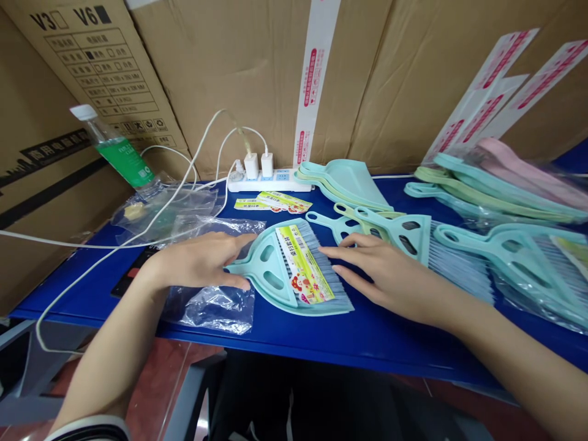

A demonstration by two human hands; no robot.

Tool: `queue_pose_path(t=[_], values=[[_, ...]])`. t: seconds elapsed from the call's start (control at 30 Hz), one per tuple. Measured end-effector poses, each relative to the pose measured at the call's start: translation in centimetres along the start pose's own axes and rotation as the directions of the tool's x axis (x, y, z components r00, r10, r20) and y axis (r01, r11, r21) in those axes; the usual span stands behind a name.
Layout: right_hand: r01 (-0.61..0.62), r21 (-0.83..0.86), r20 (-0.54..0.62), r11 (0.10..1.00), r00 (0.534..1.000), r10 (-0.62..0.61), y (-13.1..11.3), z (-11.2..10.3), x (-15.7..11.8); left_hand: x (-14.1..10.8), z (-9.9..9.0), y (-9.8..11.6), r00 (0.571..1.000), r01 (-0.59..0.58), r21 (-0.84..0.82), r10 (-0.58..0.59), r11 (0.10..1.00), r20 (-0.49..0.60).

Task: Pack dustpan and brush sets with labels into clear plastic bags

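A light-blue dustpan [287, 304] lies on the blue table with a matching hand brush [267, 264] nested on it. A yellow-green printed card [307, 263] rests across the brush's grey bristles. My left hand [202, 260] is over the handle end, its thumb and index finger spread on either side of the neck; the handle itself is hidden beneath the hand. To the right of the bristles, my right hand [386, 272] is open, fingers apart and fingertips close to the card's edge. A clear plastic bag [215, 306] lies under and beside my left hand.
Loose brushes [413, 236] lie behind my right hand, near stacked dustpans [353, 177]. Bagged sets [514, 257] fill the right side. More cards [275, 201] lie by a power strip [275, 180]. A bottle [122, 156] leans at left; white cables [160, 211] cross the table. Cardboard boxes [257, 73] stand behind.
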State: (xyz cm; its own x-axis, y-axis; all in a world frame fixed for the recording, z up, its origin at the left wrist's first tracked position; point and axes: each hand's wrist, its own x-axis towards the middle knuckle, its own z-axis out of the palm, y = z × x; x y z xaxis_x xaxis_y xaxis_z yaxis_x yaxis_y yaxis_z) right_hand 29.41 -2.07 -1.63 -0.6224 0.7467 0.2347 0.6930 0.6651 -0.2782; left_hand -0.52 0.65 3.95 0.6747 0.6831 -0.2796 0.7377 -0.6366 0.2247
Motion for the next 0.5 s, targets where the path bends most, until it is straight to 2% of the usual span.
queue_pose_path(t=[0.13,0.27,0.37,0.5], values=[[-0.102,0.108,0.066,0.989,0.993,0.095,-0.4,-0.5,-0.1,0.1,0.1,0.2,1.0,-0.004,0.009,0.004,1.0,-0.018],[-0.233,0.251,0.187,0.939,0.964,0.189,-0.6,-1.4,-0.4,0.1,0.2,-0.2,1.0,-0.016,0.008,0.016,1.0,-0.025],[-0.334,0.412,0.306,0.848,0.927,0.217,-0.6,-2.1,-0.7,0.2,0.4,-0.8,0.998,-0.017,0.011,0.018,1.0,-0.058],[-0.432,0.627,0.392,0.649,0.894,0.217,-0.3,-2.6,-1.0,0.2,0.5,-1.4,0.998,-0.009,-0.013,0.008,1.0,-0.064]])
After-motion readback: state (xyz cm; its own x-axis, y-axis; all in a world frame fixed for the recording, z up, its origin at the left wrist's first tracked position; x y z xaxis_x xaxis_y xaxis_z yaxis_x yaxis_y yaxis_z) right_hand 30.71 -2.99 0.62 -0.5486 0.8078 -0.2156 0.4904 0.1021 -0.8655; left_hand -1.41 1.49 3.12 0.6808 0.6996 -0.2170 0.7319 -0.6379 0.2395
